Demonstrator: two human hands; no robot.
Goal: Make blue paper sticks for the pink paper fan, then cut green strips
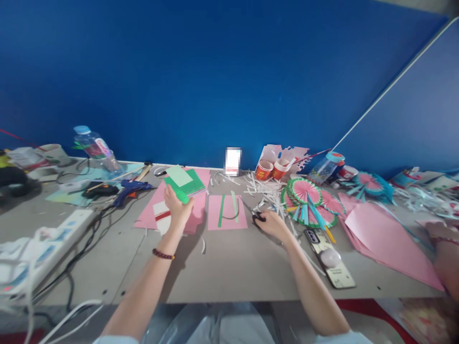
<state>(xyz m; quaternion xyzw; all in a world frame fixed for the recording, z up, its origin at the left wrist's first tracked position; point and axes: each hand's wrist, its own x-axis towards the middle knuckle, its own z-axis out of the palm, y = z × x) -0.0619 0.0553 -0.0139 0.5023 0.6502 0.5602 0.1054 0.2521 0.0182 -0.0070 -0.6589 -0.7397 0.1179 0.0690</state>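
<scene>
My left hand (176,205) is closed on a bright green piece of paper (180,194), raised over the left-hand stack of paper. In that stack, dark green sheets (195,180) and a pale green sheet (178,176) lie on larger pink sheets (147,212). My right hand (274,224) grips black-handled scissors (258,219) close to the table, the blades pointing up and to the left. Between my hands lies a small pink sheet (214,220) bearing a dark green strip (221,212) and a light green strip (234,200), with a curved greyish strip across them.
White paper scraps (265,188) litter the table's back. Pink and green folded-paper fans (304,193) and a phone (339,274) lie to the right, beside pink sheets (387,234). A glue gun (125,191), bottle (95,145) and power strip (68,239) stand left. Another person's arm (446,253) reaches in at right.
</scene>
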